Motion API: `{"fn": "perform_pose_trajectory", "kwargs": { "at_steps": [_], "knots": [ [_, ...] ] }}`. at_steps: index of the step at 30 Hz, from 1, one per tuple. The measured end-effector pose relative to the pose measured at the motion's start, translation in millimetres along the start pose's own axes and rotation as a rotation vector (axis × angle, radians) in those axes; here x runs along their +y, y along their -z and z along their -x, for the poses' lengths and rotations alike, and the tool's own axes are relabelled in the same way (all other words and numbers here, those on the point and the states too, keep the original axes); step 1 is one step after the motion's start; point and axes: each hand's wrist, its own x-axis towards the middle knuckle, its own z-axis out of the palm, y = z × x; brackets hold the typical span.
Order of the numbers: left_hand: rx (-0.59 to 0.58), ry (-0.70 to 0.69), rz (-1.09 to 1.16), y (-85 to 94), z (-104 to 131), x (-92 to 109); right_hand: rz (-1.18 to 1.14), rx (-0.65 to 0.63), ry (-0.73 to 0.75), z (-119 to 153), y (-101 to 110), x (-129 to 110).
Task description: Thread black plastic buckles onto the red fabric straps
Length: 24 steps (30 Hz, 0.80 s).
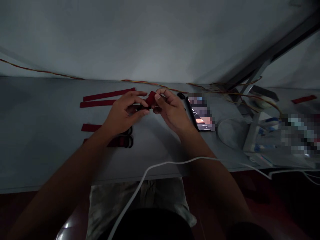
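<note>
Over the table my left hand is closed, thumb and fingers pinching a small dark piece whose exact shape I cannot make out. My right hand grips a red fabric strap between thumb and fingers, right at the left fingertips. The strap and the dark piece meet there, but the join is hidden by the fingers. Two flat red strips lie behind my left hand. Nearer to me, partly under my left forearm, are two more red straps with black D-shaped rings at their right ends.
A lit phone lies right of my right hand, with a small black object beside it. Twisted wires run along the wall. Farther right stand a white container and a metal frame. A white cable crosses in front.
</note>
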Motion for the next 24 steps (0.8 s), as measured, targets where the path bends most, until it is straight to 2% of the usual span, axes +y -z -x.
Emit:
{"fn": "perform_pose_trajectory", "kwargs": {
  "at_steps": [3, 5, 9, 12, 16, 20, 24],
  "knots": [
    [0.113, 0.084, 0.145, -7.8, 0.9, -6.0, -0.030, -0.018, 0.026, 0.8, -1.9, -1.6],
    [0.137, 0.129, 0.167, -11.3, 1.0, -9.3, -0.064, -0.005, 0.011, 1.6, -2.8, -2.3],
    [0.165, 0.080, 0.038, -14.2, 0.8, -13.0, -0.135, 0.043, -0.069, 2.1, -4.2, 0.0],
    [0.221, 0.026, -0.099, -15.1, 1.2, -14.6, -0.133, 0.058, -0.074, 1.3, -5.6, 4.9],
    [0.272, -0.024, -0.242, -14.7, 1.9, -14.0, 0.028, 0.107, 0.032, 1.1, -9.0, 10.3],
    [0.276, -0.097, -0.343, -13.6, 2.4, -12.8, 0.221, 0.123, 0.176, 3.2, -11.8, 10.5],
    [0.268, -0.122, -0.405, -13.8, 3.4, -13.8, 0.339, 0.170, 0.242, 5.0, -12.6, 9.5]
  ]
}}
